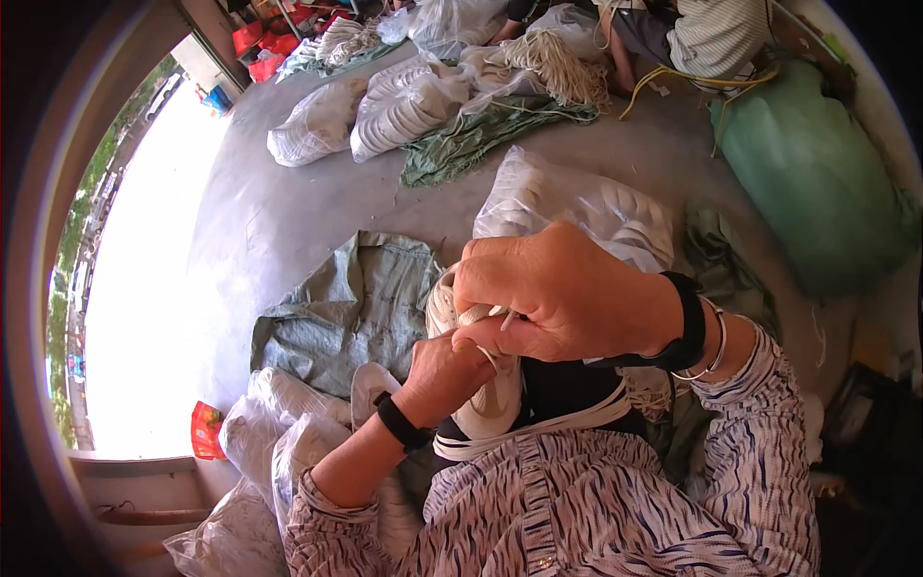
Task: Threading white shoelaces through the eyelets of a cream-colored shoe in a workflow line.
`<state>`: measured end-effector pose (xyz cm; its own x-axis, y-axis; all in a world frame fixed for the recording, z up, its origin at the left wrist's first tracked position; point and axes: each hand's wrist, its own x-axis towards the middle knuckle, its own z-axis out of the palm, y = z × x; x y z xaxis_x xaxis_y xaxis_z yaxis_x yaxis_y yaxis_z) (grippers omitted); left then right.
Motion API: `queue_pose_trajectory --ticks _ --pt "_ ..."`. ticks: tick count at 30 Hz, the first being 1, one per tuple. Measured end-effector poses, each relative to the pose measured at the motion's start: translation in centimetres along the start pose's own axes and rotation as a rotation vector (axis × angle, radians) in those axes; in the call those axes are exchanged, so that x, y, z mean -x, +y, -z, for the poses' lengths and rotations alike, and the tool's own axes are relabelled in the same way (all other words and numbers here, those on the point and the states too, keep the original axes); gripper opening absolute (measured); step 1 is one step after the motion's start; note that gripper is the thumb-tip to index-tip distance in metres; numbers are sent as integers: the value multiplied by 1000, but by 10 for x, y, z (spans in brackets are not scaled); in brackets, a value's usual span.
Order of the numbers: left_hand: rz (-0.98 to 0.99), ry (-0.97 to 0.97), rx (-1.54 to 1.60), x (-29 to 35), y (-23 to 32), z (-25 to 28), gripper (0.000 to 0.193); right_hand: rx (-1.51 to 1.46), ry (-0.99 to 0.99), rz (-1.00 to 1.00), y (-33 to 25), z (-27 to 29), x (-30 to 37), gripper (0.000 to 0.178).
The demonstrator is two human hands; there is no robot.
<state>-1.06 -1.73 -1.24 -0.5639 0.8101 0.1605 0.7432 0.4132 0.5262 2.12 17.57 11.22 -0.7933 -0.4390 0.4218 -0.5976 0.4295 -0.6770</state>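
A pale beige and white shoe [492, 404] rests at my lap, its toe pointing toward me. My right hand [572, 293] is closed above it, pinching a white shoelace [510, 317] between thumb and bent forefinger. Against the left side of the shoe, my left hand [437, 380] is closed on it; its fingertips are partly hidden by my right hand. A short bit of lace hangs between the two hands. More white laces [548, 420] lie in a bundle across my lap.
A clear bag of white shoes [577, 207] lies just ahead, with green woven sheeting [346, 298] to its left. Several filled bags [413, 106] and a laces bundle [553, 62] lie farther off, near other people. A large green sack [812, 178] stands right. Plastic bags [288, 433] crowd my left.
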Motion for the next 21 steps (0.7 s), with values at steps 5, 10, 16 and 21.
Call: queue_pose_trajectory --ticks 5,10,16,21 --pt "438 249 823 34 -22 -36 20 27 195 -38 14 9 34 15" --pt "887 748 1266 41 -39 11 26 -807 475 -650 55 39 113 31" --pt "897 1005 1609 141 -221 106 24 -1788 1628 -718 159 82 319 18" --pt "1079 904 1513 147 -251 152 18 -1194 1720 -746 172 132 617 28"
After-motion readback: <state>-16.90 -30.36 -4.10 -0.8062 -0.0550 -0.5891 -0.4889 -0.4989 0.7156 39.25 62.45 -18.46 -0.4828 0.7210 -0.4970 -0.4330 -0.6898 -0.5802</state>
